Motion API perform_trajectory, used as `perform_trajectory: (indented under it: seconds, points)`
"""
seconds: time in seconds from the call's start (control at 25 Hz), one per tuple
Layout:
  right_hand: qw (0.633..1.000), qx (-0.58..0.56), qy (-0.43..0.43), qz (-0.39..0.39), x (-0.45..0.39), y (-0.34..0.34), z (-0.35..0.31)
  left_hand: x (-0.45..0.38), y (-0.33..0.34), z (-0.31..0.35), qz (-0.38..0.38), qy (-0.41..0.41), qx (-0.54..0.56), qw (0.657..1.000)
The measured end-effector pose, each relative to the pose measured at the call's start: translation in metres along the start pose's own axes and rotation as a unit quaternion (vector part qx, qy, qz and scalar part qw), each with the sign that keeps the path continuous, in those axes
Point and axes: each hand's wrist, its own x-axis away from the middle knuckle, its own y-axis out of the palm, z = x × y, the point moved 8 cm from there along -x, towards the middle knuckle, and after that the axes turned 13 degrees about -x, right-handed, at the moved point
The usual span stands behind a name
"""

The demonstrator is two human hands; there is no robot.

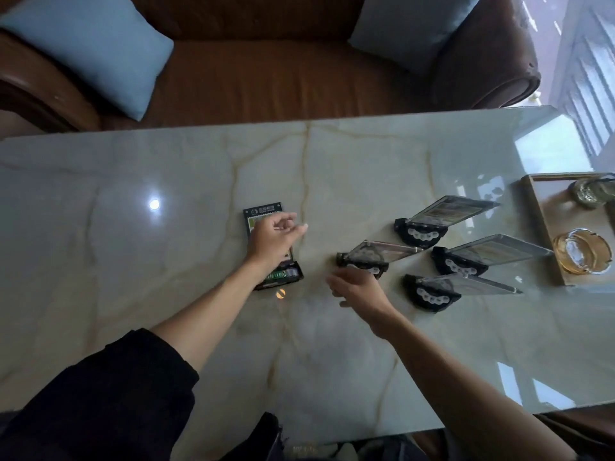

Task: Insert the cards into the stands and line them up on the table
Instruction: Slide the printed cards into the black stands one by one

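Note:
Several black stands with clear card panels sit on the marble table (pixel 166 261). Three of them (pixel 421 229), (pixel 461 262), (pixel 432 296) stand grouped at the right. A fourth stand (pixel 366 257) sits left of that group, and my right hand (pixel 359 289) hovers just in front of it, fingers apart, holding nothing. A dark card (pixel 263 214) lies flat near the table's middle, with a black stand (pixel 286 277) at its near end. My left hand (pixel 276 239) hangs over that card, fingers loosely spread, and hides its middle.
A wooden tray (pixel 540 234) at the right edge holds a glass ashtray (pixel 582 251) and another glass dish (pixel 592 191). A brown leather sofa (pixel 266 71) with two light blue cushions (pixel 90 51) runs behind the table's far edge.

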Motion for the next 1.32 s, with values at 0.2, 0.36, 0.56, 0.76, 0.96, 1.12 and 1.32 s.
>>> perform_trajectory:
  seconds: [0.2,0.36,0.56,0.76,0.96,1.12,1.32]
  points:
    - [0.997,-0.007,-0.021,-0.069,-0.030,0.067,-0.046,-0.016,-0.049,-0.043,0.029,-0.072,0.019,0.997]
    - [0.998,0.004,-0.014,-0.066,-0.060,0.087,-0.056,-0.020,-0.049,-0.085,0.001,-0.135,0.011,0.991]
    - [0.998,-0.019,0.059,-0.030,-0.084,0.093,-0.036,-0.021,-0.034,-0.113,-0.054,-0.180,0.047,0.981]
    - [0.996,-0.018,0.091,-0.008,-0.086,0.095,-0.024,-0.023,-0.027,-0.121,-0.089,-0.189,0.054,0.976]
    - [0.999,0.039,0.025,-0.018,-0.077,0.093,-0.039,-0.021,-0.034,-0.107,-0.076,-0.148,0.055,0.985]
    - [0.997,0.066,-0.037,0.017,-0.070,0.081,-0.057,-0.020,-0.044,-0.075,-0.068,-0.070,0.038,0.995]
    - [0.992,0.070,-0.092,0.045,-0.050,0.071,-0.060,0.001,-0.050,-0.052,-0.050,0.002,0.003,0.999]
